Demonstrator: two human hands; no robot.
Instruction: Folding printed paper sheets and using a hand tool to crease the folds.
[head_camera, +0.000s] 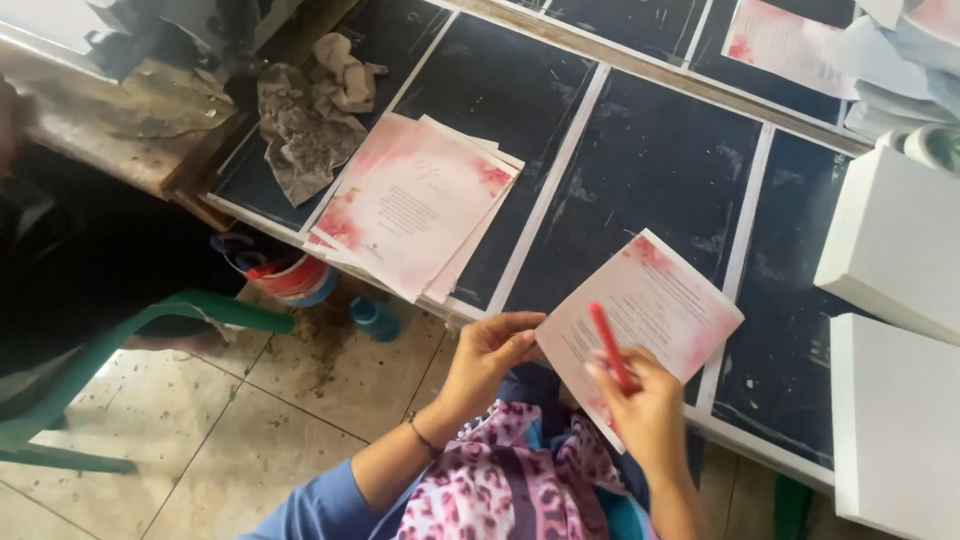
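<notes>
From my feed: right hand (648, 408) pinches a red pen (611, 345) over the card (640, 315), pen running up-left; left hand (492, 350) pinches the card's left corner, at the bench (640, 170) edge.

card stack (410, 205) on table (640, 170), left of boxes (895, 240)

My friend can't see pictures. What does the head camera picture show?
A person's left hand holds the edge of a pink-and-white printed card while the right hand holds a red pen over it. A stack of similar cards lies on the dark table.
</notes>
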